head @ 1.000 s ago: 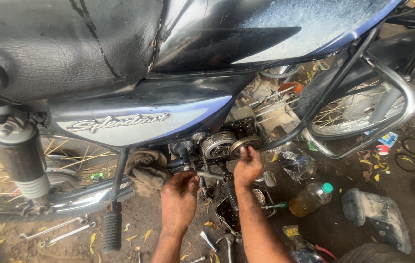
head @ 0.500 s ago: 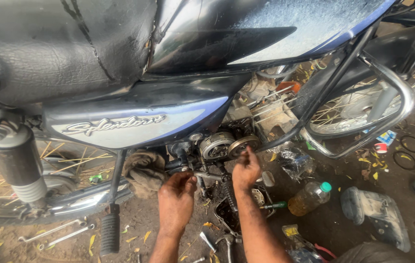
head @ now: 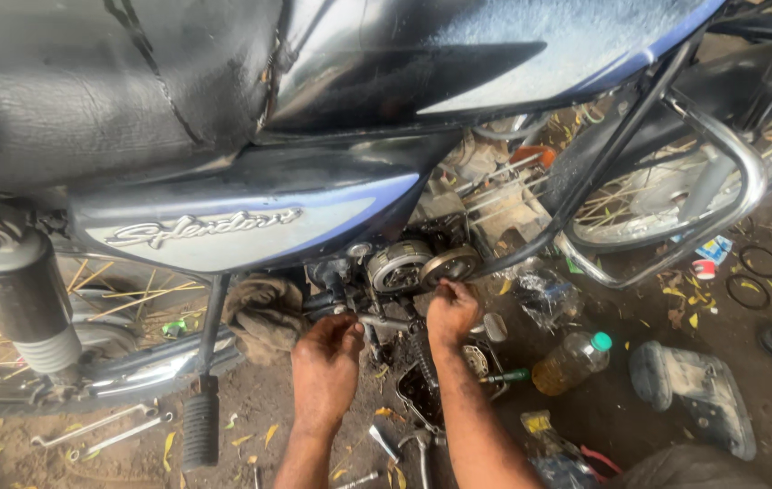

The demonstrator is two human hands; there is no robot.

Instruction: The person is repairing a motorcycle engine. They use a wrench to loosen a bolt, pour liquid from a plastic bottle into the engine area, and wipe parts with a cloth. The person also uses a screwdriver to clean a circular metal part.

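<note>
Left hand grips a metal shaft under the open engine, right hand pinches at the round clutch drum just above it.

The motorcycle seat is black. The fuel tank is black with a pale blue-grey patch and a blue edge. The side panel is silver-grey under a dark blue band, with chrome lettering. The rag is brown and dirty. The bottle holds yellow-brown liquid and has a green cap. The crash guard is shiny chrome. The footrest is black with ridges. The ground is brown earth, dotted with small yellow leaves.
</note>
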